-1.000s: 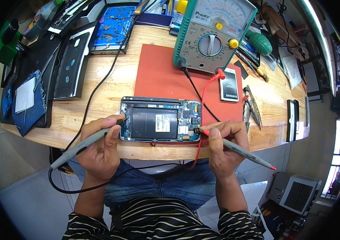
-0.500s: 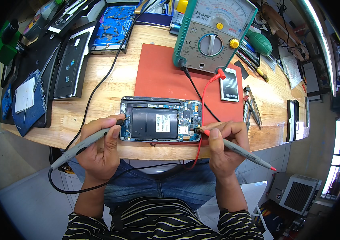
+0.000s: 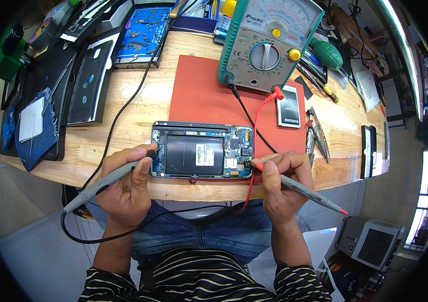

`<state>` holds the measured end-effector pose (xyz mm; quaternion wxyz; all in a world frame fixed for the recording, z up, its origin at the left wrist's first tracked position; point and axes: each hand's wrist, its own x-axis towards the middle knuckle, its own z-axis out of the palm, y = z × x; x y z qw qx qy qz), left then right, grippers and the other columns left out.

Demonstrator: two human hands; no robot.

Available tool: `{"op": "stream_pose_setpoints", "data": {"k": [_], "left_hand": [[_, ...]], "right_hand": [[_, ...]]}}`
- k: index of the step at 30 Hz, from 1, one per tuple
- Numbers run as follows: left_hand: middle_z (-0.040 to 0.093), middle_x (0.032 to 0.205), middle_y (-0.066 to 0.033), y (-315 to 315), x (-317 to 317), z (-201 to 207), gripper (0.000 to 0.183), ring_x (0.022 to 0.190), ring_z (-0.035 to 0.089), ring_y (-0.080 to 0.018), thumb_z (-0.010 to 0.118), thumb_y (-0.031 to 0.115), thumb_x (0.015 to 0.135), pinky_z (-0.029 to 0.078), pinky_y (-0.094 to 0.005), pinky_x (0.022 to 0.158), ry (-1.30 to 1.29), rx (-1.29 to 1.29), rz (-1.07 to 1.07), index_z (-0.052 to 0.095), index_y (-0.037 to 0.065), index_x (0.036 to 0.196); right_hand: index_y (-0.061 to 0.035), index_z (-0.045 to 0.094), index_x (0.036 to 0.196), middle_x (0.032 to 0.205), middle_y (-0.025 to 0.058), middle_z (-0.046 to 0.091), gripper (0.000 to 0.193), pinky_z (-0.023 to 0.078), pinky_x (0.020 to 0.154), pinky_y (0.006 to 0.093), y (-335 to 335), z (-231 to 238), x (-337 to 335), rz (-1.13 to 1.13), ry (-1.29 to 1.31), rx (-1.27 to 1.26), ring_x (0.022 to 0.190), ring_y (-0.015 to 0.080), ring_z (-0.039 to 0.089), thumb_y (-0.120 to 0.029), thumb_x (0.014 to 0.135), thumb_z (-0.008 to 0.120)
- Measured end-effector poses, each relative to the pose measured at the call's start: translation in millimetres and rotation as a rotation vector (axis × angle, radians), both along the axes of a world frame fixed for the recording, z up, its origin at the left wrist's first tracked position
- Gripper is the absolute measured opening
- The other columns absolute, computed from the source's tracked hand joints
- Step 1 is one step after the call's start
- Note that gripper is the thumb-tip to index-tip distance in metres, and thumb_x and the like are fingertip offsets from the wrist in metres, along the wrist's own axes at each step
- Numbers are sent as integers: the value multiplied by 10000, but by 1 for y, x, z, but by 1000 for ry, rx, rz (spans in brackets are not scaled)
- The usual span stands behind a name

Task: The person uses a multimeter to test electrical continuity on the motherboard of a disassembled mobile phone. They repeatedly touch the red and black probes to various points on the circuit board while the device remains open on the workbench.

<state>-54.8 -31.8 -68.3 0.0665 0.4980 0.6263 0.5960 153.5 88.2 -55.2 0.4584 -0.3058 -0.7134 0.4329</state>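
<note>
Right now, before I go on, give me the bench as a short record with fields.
Left hand: grip on gray probe with black lead; tip at phone's left end
Right hand: grip on red-tipped probe; tip at phone's right end
Probe contact: too small to tell
Phone: opened, circuitry exposed, partly on red mat
Meter: green-edged, beyond phone; red and black plugs at near end
Battery: on mat's right side

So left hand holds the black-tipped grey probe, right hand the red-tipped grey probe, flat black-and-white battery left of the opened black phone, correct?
No: the head view shows the flat black-and-white battery right of the opened black phone, on the red-orange mat. Left hand and right hand hold the grey probes as stated.
</note>
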Motion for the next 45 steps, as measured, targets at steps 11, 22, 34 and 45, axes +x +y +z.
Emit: {"op": "stream_pose_setpoints", "data": {"k": [11, 22, 34, 45], "left_hand": [[653, 958, -193, 0, 0, 0, 168, 916, 670, -246, 591, 2, 899, 528, -280, 785, 9, 4, -6, 532, -46, 1049], [664, 958, -226, 0, 1, 4, 111, 919, 658, -242, 539, 15, 933, 504, -305, 844, 21, -42, 2, 505, -31, 1028], [669, 952, -221, 0, 1, 4, 106, 917, 659, -238, 541, 22, 934, 502, -304, 846, -2, -46, 7, 508, -26, 1022], [657, 956, -193, 0, -1, 0, 169, 914, 671, -243, 596, 17, 900, 530, -270, 771, 17, -9, -1, 532, -36, 1046]], "right_hand": [[0, 431, 841, 710, 119, 594, 172, 561, 697, 311, 0, 1, 0, -2, 6, -5, 704, 184, 647, 21, 872, 599], [2, 433, 841, 715, 126, 606, 171, 550, 661, 283, 0, -1, 0, -14, 3, 0, 722, 192, 664, 13, 878, 599], [1, 430, 843, 714, 127, 599, 169, 555, 685, 301, 0, 1, 0, -2, 8, -5, 709, 187, 649, 17, 880, 594], [1, 429, 837, 710, 126, 598, 171, 556, 680, 299, 0, 0, -1, -6, 10, -3, 701, 183, 647, 16, 879, 594]]}}
